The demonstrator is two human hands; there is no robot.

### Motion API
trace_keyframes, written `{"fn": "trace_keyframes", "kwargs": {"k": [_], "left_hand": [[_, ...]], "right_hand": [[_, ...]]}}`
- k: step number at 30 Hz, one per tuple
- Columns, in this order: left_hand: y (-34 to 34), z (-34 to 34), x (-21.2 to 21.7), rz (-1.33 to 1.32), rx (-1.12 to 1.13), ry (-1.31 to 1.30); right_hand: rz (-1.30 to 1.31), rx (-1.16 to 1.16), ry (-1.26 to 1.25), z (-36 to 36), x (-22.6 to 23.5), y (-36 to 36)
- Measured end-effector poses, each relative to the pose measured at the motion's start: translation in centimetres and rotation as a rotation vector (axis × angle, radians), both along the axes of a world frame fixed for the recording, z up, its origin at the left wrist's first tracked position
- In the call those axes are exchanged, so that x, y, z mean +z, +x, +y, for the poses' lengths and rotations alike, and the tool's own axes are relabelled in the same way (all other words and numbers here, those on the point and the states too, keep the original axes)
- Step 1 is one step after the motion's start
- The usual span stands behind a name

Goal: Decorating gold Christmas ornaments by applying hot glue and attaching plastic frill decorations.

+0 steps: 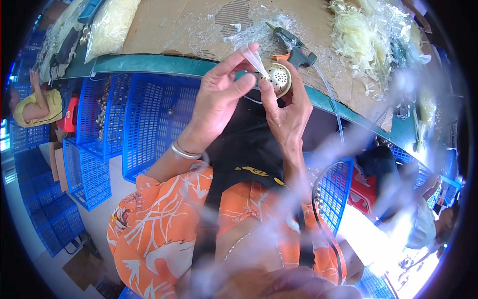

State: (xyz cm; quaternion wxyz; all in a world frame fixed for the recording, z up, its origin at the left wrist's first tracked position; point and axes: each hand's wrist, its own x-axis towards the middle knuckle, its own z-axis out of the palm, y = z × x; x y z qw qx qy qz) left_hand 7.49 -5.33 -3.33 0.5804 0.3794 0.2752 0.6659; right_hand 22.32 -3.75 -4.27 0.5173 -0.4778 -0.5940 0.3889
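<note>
My right hand [289, 107] grips a small round metal cup with a pierced face [280, 78], pale gold at its rim, tilted up toward me. Its thumb presses on the near edge. Across from it, my left hand [216, 97] is raised with curled fingers around a clear plastic strip [255, 62]. The strip's upper end lies at the index fingertip, and its narrow lower end meets the pierced face. Just beyond the cup, a dark glue gun [293, 46] with an orange trigger rests on the bench.
Cardboard [174, 25] covers the green-edged bench. Pale plastic strips [361, 37] are heaped at the far right; a filled clear bag [113, 27] lies far left. Stringy glue scraps [261, 30] litter the middle. Blue crates [152, 117] stand below the bench. People [40, 104] sit on both sides.
</note>
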Motion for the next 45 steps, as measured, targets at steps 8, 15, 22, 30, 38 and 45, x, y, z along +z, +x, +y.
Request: {"fn": "trace_keyframes", "kwargs": {"k": [8, 15, 22, 30, 38, 45], "left_hand": [[0.0, 0.3, 0.3, -0.004, -0.093, -0.106], [-0.8, 1.1, 0.2, -0.094, -0.009, -0.072], [-2.1, 1.8, -0.1, -0.043, 0.030, -0.072], [-3.4, 2.6, -0.3, 0.075, 0.041, -0.116], [-4.8, 3.3, -0.5, 0.030, 0.067, -0.113], [-5.2, 4.0, -0.9, 0.115, 0.073, -0.081]], "right_hand": [[-0.017, 0.107, 0.147, 0.0, 0.4, 0.5], [-0.329, -0.191, 0.053, 2.9, -0.7, 3.8], [-0.737, -0.299, -0.037, 5.0, -0.8, 2.4], [-0.408, -0.298, -0.063, 6.7, -1.5, 1.5], [0.341, 0.124, -0.067, 5.2, 1.5, 0.8], [0.109, 0.211, -0.009, 2.4, 3.9, 1.9]]}}
